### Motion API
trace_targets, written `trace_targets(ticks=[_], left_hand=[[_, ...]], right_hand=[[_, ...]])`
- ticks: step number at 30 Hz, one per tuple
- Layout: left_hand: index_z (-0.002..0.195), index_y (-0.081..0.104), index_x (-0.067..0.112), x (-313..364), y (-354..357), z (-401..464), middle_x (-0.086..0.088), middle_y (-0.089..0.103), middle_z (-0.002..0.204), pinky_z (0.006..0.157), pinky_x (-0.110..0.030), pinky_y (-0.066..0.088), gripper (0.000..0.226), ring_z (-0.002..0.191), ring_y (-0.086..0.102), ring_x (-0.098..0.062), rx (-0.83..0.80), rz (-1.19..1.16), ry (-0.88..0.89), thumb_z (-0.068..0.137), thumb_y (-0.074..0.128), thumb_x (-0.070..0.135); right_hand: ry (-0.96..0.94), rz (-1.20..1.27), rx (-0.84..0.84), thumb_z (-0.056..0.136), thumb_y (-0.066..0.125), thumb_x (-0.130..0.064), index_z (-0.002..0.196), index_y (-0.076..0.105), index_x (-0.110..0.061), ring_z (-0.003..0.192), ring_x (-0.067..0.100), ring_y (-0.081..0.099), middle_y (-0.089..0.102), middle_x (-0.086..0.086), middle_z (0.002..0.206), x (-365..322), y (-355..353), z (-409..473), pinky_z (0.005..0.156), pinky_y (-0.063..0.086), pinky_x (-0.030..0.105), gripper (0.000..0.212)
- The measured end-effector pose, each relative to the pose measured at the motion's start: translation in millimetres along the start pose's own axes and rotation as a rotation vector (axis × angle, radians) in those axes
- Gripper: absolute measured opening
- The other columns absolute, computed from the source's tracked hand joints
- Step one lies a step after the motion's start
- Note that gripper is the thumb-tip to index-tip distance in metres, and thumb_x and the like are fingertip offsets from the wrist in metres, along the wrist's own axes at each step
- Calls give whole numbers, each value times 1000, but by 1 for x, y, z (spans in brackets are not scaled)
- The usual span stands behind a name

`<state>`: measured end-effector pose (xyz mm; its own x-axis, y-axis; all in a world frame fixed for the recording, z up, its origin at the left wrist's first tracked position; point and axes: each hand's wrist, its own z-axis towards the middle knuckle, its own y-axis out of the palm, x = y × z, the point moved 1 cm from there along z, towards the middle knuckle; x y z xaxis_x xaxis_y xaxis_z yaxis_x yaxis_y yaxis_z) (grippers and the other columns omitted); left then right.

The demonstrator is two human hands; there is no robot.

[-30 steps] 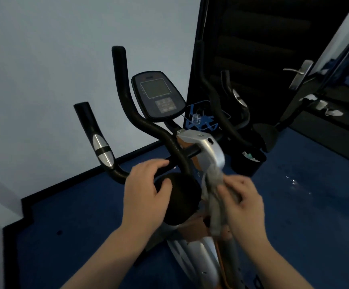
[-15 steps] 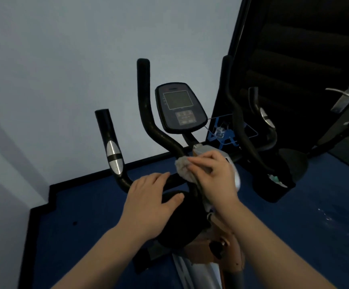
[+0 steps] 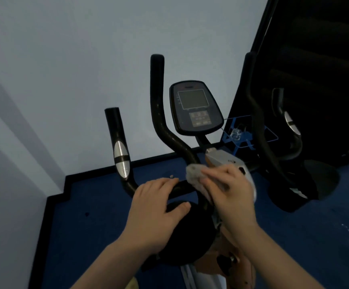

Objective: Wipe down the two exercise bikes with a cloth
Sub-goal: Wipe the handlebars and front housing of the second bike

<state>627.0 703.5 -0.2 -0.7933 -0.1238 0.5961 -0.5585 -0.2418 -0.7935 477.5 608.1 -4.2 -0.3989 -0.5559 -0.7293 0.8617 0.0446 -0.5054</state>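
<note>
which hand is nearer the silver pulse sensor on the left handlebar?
Left. The left hand rests on the black knob just right of and below the silver pulse sensor; the right hand, pressing the cloth at the stem, is farther right.

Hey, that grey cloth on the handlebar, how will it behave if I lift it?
The crumpled grey cloth probably goes floppy: it bunches under the right hand. Likely light, since it drapes over the black handlebar without sagging off.

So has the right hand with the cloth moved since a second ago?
Yes. The right hand has carried the cloth up from below the silver stem cover onto the handlebar junction beside it.
</note>
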Motion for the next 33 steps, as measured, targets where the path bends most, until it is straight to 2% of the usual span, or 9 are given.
trace_targets(ticks=[5, 8, 11, 13, 15, 19, 23, 30, 33], left_hand=[[135, 42, 37, 1, -7, 9, 22, 34, 135, 103, -15, 8, 57, 127, 20, 5, 69, -90, 48, 81, 46, 55], [123, 58, 26, -16, -32, 30, 6, 47, 137, 112, -32, 21, 47, 133, 33, -14, 377, -52, 85, 81, 47, 45], [125, 56, 17, -42, -73, 69, -5, 47, 140, 114, -47, 21, 44, 135, 35, -27, 570, -5, 46, 84, 48, 31], [131, 51, 16, -57, -91, 95, -6, 44, 144, 116, -43, 19, 47, 136, 34, -27, 563, 27, 26, 87, 46, 29], [135, 47, 16, -64, -94, 112, -5, 42, 145, 114, -38, 23, 46, 134, 36, -24, 495, 40, 26, 92, 45, 31], [130, 51, 19, -66, -90, 119, 3, 48, 128, 90, -25, 36, 38, 113, 47, -12, 501, -29, -34, 95, 47, 32], [120, 58, 21, -70, -90, 118, 8, 54, 116, 77, -26, 41, 33, 96, 54, -11, 539, -34, -8, 95, 42, 37], [116, 59, 20, -77, -89, 123, 6, 55, 117, 89, -25, 41, 32, 117, 51, -11, 541, -94, 51, 92, 43, 34], [116, 59, 20, -79, -89, 122, 7, 55, 114, 87, -27, 44, 33, 110, 53, -12, 545, -98, 71, 91, 43, 34]], right_hand=[[-38, -54, 65, 78, 74, -15, 94, 75, -22, 79, -2, 57, 59, -8, 80, -9, 22, 39, 70, 41, 5, 17], [-105, -67, 46, 78, 74, -12, 94, 75, -17, 76, -9, 54, 55, -11, 79, -16, 32, 68, 71, 38, 1, 17], [-125, -117, -27, 77, 75, -13, 97, 73, -30, 84, -2, 57, 57, -14, 85, -8, 17, 44, 73, 44, 10, 26], [-61, -45, -28, 76, 76, -13, 94, 71, -39, 85, 6, 61, 60, -15, 86, -7, 11, 33, 74, 49, 19, 32], [-53, -32, 3, 74, 78, -12, 90, 73, -36, 82, 6, 62, 60, -14, 84, -12, 23, 49, 71, 48, 14, 29], [-105, -25, 27, 74, 77, -15, 88, 76, -25, 78, 0, 59, 58, -21, 81, -36, 57, 100, 68, 43, 5, 17], [-140, -15, -56, 71, 80, -12, 91, 75, -31, 83, 2, 63, 63, -18, 88, -29, 47, 85, 71, 48, 10, 28], [-208, -134, 30, 75, 77, -21, 86, 76, -26, 77, 3, 59, 64, -11, 85, -56, 85, 135, 69, 47, 13, 13], [-178, -112, 0, 74, 78, -19, 87, 76, -27, 79, 3, 59, 63, -11, 85, -53, 79, 131, 71, 47, 11, 16]])
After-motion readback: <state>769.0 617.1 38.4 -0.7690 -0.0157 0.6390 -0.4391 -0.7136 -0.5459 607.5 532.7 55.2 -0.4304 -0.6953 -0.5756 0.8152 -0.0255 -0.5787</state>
